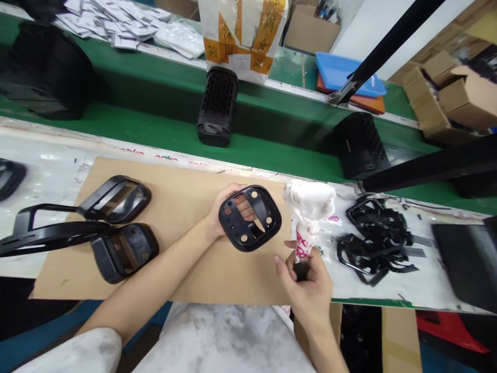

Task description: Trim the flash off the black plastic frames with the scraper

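My left hand point(219, 208) is closed around a black plastic part point(248, 218), a rounded-square piece with a wide slot and several round holes, held above the cardboard sheet point(217, 274). Some fingers show through the slot. In my right hand point(312, 287) is a mallet point(309, 202) held upright by its handle. White wrapping covers the mallet's head, and red-printed tape goes round the handle. The mallet and the part are apart. To the left, larger black plastic parts with long arms point(124, 251) lie on the cardboard, their ends bearing similar slotted faces.
Thin black frames and strips point(375, 241) are heaped at right. Black perforated housings point(217, 106) stand along the green conveyor belt point(272, 140). A dark post point(423, 168) slants in from the right. Behind are a taped bag point(243, 39), blue tray point(345, 72) and cardboard boxes point(466, 98).
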`<move>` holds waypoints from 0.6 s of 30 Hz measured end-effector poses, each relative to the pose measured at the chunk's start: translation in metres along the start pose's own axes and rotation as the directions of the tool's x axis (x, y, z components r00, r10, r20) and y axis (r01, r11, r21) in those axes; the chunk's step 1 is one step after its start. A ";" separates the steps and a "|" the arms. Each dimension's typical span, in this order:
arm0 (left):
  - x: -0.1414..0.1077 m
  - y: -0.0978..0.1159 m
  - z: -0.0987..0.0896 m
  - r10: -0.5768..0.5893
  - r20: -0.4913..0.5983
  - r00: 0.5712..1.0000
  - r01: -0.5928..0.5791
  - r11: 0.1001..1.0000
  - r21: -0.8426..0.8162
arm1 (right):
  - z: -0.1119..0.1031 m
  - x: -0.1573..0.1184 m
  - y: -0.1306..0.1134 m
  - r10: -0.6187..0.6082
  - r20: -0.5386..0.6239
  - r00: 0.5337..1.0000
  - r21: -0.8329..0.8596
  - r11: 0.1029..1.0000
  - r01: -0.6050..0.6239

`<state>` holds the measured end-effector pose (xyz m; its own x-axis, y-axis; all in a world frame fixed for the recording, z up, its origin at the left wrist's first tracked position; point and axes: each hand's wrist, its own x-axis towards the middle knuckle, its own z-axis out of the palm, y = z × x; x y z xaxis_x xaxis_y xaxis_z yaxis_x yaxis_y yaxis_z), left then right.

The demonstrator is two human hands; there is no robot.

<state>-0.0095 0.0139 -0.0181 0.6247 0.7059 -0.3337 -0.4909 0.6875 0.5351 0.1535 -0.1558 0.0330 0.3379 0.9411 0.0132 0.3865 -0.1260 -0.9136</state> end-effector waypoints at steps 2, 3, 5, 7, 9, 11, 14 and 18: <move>0.001 -0.001 -0.001 -0.008 -0.013 1.000 0.009 0.999 0.031 | 0.007 0.002 0.001 -0.028 0.033 0.999 0.011 1.000 0.028; 0.000 0.000 -0.001 -0.007 -0.025 1.000 0.008 0.999 0.046 | 0.010 0.003 0.001 -0.036 0.041 0.999 0.018 0.999 0.035; -0.001 0.001 0.001 -0.001 -0.044 0.999 0.004 0.998 0.064 | 0.016 0.005 0.002 -0.050 0.044 0.998 0.040 0.998 0.048; -0.004 0.004 0.004 -0.005 -0.034 0.999 0.007 0.998 0.056 | 0.020 0.007 0.001 -0.059 0.020 0.998 0.063 0.996 0.058; -0.006 0.005 0.006 -0.031 0.008 0.999 0.030 0.999 0.032 | 0.022 0.010 -0.001 -0.064 -0.012 0.998 0.067 0.996 0.064; -0.007 0.006 0.009 -0.077 0.045 0.996 0.077 0.997 0.014 | 0.021 0.012 -0.003 -0.062 -0.023 0.998 0.046 0.997 0.063; -0.008 0.007 0.013 -0.144 0.062 0.988 0.143 0.990 0.021 | 0.018 0.014 -0.004 -0.063 0.007 0.998 0.007 0.998 0.063; -0.012 0.011 0.021 -0.049 0.027 0.998 0.041 0.972 0.231 | 0.014 0.013 0.001 -0.065 0.030 0.997 -0.039 0.997 0.066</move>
<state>-0.0095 0.0096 0.0075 0.6643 0.6666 -0.3382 -0.3110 0.6579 0.6858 0.1464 -0.1388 0.0260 0.2861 0.9563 0.0605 0.4409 -0.0754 -0.8944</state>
